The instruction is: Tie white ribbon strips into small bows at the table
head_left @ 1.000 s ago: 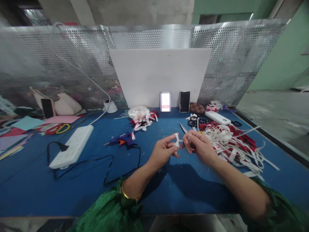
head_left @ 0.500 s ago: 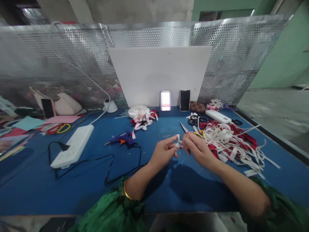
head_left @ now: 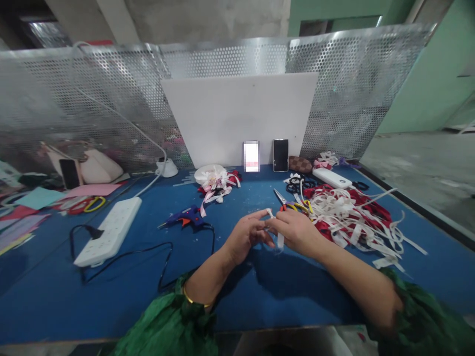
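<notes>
Both hands meet over the middle of the blue table, working on one white ribbon [head_left: 280, 241]. My left hand [head_left: 248, 236] is closed on it, with a white bit standing up at its fingertips. My right hand [head_left: 297, 230] pinches the ribbon from the right side, and a short end hangs below the fingers. Much of the ribbon is hidden by the fingers. Just beyond my right hand lie scissors [head_left: 281, 197] with open blades and yellow-handled scissors [head_left: 308, 206]. To its right spreads a pile of white and red ribbons [head_left: 345, 212].
A blue glue gun [head_left: 187, 216] with a black cord lies left of my hands. Farther left is a white power strip [head_left: 111, 232]. Ribbon pieces spill from a white bowl [head_left: 200, 175]. Two phones, one a dark phone [head_left: 281, 155], lean against a white board [head_left: 241, 113].
My right hand has moved in closer to the left, its fingers now against the left fingertips. A ribbon end now hangs below them. The whole view has shifted slightly.
</notes>
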The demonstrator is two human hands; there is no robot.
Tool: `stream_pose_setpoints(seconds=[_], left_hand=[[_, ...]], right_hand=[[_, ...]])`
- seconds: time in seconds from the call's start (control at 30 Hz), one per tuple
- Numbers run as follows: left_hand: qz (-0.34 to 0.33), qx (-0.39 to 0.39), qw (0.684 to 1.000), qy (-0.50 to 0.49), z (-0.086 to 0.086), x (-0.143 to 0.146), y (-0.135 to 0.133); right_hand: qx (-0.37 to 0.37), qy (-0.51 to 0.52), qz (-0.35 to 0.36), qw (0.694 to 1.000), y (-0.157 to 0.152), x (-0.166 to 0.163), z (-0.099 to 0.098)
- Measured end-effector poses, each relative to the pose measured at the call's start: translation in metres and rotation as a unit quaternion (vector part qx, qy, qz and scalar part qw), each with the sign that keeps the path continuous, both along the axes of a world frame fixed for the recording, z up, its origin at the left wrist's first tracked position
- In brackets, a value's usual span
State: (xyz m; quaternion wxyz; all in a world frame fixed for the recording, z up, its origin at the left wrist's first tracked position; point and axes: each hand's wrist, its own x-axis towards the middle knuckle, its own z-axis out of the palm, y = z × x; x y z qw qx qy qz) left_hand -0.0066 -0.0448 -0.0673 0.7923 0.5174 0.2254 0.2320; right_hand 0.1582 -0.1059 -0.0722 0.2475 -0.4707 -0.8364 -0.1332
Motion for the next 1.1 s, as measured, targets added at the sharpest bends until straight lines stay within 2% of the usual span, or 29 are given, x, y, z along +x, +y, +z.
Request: stream_pose_setpoints(seconds=[0.07,0.13,0.23,0.3,0.37,0.47,0.63,0.83,1.0,1.1], left_hand=[[-0.004,0.019,1.000,-0.004,0.000,0.001,-0.003],[0.015,0.050,0.999,0.010,0.000,0.003,-0.006],[0.074,0.097,0.991,0.048,-0.003,0.006,-0.009],[0.121,0.110,0.985,0.063,-0.005,0.008,-0.010],[0.162,0.102,0.979,0.071,-0.007,0.010,-0.011],[0.195,0.079,0.975,0.070,-0.009,0.011,-0.012],[0.229,0.058,0.971,0.046,-0.011,0.014,-0.012],[0.248,0.036,0.968,0.018,-0.011,0.016,-0.011],[0.248,0.019,0.969,-0.006,-0.012,0.016,-0.010],[0.231,-0.003,0.973,-0.028,-0.015,0.015,-0.010]], right_hand=[[0.003,0.078,0.012,0.997,0.001,-0.001,-0.002],[-0.032,0.226,0.011,0.974,0.001,-0.003,0.000],[-0.121,0.456,-0.030,0.881,0.002,-0.006,0.003],[-0.170,0.531,-0.037,0.829,0.002,-0.008,0.004],[-0.198,0.553,-0.017,0.809,0.002,-0.010,0.003],[-0.210,0.570,0.007,0.794,0.001,-0.013,-0.001],[-0.186,0.632,0.031,0.752,-0.002,-0.019,-0.005],[-0.181,0.627,0.044,0.756,0.000,-0.019,-0.006],[-0.210,0.675,0.053,0.705,0.005,-0.017,-0.010],[-0.217,0.663,0.044,0.715,0.006,-0.017,-0.010]])
